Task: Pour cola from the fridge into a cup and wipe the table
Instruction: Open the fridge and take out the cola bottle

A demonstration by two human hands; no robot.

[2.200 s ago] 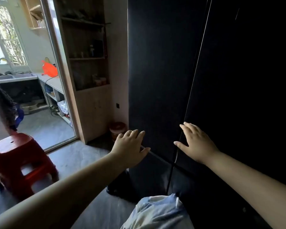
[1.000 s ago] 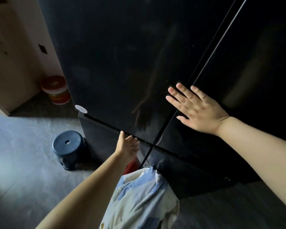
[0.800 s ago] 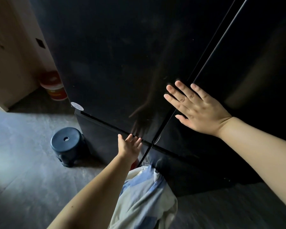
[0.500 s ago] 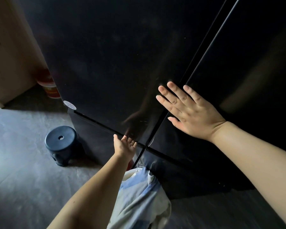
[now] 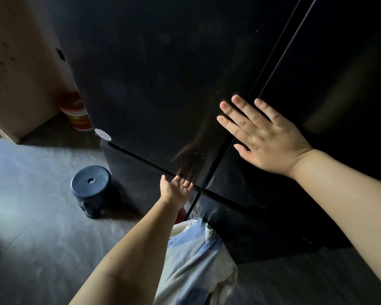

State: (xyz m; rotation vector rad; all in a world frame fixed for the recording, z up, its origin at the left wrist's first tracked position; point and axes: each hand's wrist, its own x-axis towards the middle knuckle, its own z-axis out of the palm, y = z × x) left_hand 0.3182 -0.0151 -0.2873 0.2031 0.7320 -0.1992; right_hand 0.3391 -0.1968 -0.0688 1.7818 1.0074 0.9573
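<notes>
A tall black fridge (image 5: 154,69) with two upper doors fills the head view; both upper doors look closed. My left hand (image 5: 176,189) reaches low, palm up, with its fingertips hooked under the bottom edge of the upper left door beside the centre seam. My right hand (image 5: 262,133) lies flat with fingers spread on the upper right door (image 5: 330,69), its fingertips crossing the seam. No cola bottle, cup or table is in sight.
A small dark blue round stool (image 5: 92,188) stands on the grey floor left of the fridge. A red-and-white bucket (image 5: 77,115) sits in the corner by a wooden cabinet (image 5: 15,69). My light blue and white clothing (image 5: 196,260) hangs below my left arm.
My left hand dropped from beside the fridge to the underside of the upper left door and turned palm up. My right hand stayed flat on the right door. The view tilted downward.
</notes>
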